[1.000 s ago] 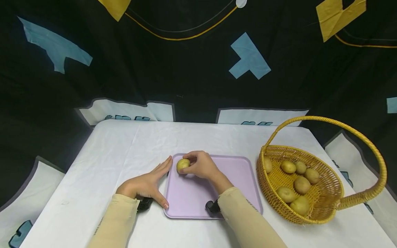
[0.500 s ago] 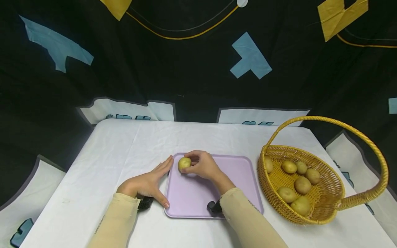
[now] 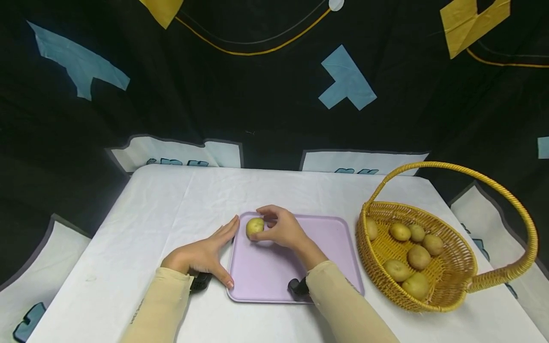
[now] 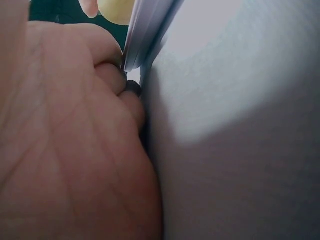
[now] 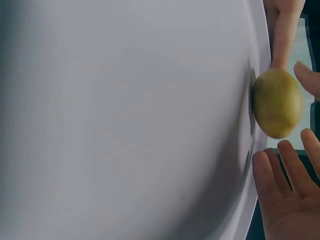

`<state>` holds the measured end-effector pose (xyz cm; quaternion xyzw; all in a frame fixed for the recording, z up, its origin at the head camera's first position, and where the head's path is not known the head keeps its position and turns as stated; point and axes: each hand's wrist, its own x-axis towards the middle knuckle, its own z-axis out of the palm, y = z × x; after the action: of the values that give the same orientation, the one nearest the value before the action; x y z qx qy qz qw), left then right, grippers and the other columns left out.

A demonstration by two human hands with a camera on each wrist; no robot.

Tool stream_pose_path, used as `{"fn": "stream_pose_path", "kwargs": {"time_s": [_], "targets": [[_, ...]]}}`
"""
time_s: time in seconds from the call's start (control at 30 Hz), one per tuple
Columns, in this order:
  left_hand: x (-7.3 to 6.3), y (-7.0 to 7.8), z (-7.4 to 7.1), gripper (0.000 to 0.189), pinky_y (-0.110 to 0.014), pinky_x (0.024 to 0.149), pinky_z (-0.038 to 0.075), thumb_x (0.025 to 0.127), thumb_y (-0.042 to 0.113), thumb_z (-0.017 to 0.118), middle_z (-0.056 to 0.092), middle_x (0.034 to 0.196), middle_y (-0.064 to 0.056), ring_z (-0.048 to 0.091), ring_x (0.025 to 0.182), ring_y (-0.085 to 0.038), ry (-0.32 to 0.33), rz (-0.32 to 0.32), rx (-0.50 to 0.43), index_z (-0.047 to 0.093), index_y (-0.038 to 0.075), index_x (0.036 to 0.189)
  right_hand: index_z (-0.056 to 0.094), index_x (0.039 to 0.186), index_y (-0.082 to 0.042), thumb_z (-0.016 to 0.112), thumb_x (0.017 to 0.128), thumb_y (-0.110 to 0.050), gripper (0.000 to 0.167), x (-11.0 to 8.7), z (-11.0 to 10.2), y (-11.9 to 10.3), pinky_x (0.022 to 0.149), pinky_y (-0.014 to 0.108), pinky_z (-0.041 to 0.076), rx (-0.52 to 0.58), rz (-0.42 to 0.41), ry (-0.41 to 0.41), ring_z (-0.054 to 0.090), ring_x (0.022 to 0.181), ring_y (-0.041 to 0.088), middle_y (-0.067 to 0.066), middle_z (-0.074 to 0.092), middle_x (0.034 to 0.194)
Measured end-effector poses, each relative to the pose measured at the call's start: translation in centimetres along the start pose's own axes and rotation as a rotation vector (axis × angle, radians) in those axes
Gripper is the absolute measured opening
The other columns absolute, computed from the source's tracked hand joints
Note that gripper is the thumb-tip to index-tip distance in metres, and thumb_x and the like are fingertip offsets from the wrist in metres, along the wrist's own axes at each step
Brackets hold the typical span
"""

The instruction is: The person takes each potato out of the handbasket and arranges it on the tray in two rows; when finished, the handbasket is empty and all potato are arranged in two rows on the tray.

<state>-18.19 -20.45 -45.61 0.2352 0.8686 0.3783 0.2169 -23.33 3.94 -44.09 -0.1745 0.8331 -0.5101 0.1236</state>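
A yellow potato (image 3: 255,228) rests on the lilac tray (image 3: 266,281), near its far left corner. Around it sits my right hand (image 3: 285,229), thumb on the near side and fingers on the far side. In the right wrist view, gaps show between the potato (image 5: 277,103) and the thumb (image 5: 307,80) and fingers (image 5: 290,180). My left hand (image 3: 203,255) lies along the tray's left edge, fingers extended and thumb spread toward the near left corner. The left wrist view shows its palm (image 4: 75,140) beside the tray's rim (image 4: 142,35).
A yellow wicker basket (image 3: 465,259) with a tall arched handle stands right of the tray and holds several potatoes (image 3: 418,257). A white cloth (image 3: 206,195) covers the table. A black patterned curtain (image 3: 257,109) hangs behind it.
The right hand's fingers have loosened from the potato and lifted slightly off it. The potato has stayed near the tray's far left corner. The left hand has kept its place.
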Motion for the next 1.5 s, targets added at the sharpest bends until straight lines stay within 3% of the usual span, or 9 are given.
{"fn": "stream_pose_path", "kwargs": {"time_s": [0.27,0.63,0.93,1.2,1.5], "targets": [[0.3,0.1,0.5,0.153,-0.060,0.118,0.004,0.052,0.040,0.100,-0.011,0.168,-0.010,-0.008,0.151,-0.040,-0.003,0.019,-0.015,-0.002,0.006,0.161,0.060,0.135,-0.002,0.094,0.068,-0.013,0.076,-1.3,-2.6,0.9,0.104,0.041,0.047,0.038,-0.040,0.011,0.054,0.128,0.033,0.014,0.058,0.139],[0.4,0.0,0.3,0.154,-0.058,0.119,0.005,0.051,0.041,0.100,-0.010,0.168,-0.012,-0.006,0.151,-0.038,-0.002,0.036,0.019,-0.002,0.003,0.161,0.058,0.138,-0.009,0.095,0.068,-0.014,0.079,-4.5,-7.1,1.7,0.104,0.048,0.046,0.120,-0.028,0.066,0.049,0.133,0.036,0.015,0.052,0.146],[0.4,0.0,0.2,0.155,-0.059,0.118,0.004,0.050,0.040,0.100,-0.011,0.168,-0.009,-0.008,0.151,-0.036,-0.002,0.016,-0.009,-0.002,0.006,0.161,0.057,0.139,-0.015,0.095,0.068,-0.017,0.080,-7.0,-10.1,1.3,0.102,0.044,0.048,0.130,-0.048,0.101,0.053,0.128,0.040,0.008,0.054,0.142],[0.5,0.1,0.1,0.154,-0.059,0.118,0.004,0.051,0.039,0.100,-0.012,0.168,-0.009,-0.009,0.151,-0.036,-0.004,0.020,-0.009,-0.003,0.007,0.161,0.056,0.139,-0.008,0.093,0.071,-0.011,0.078,-8.2,-14.1,1.0,0.102,0.045,0.048,0.105,-0.071,0.084,0.056,0.127,0.031,0.010,0.054,0.143],[-0.1,0.1,0.2,0.153,-0.061,0.118,0.005,0.053,0.037,0.100,-0.012,0.167,-0.012,-0.009,0.151,-0.037,0.007,0.040,-0.040,-0.004,0.004,0.161,0.058,0.138,-0.008,0.093,0.073,-0.018,0.074,-9.7,-19.0,1.1,0.099,0.044,0.050,-0.021,-0.006,0.031,0.058,0.125,0.032,0.009,0.056,0.142]]}}
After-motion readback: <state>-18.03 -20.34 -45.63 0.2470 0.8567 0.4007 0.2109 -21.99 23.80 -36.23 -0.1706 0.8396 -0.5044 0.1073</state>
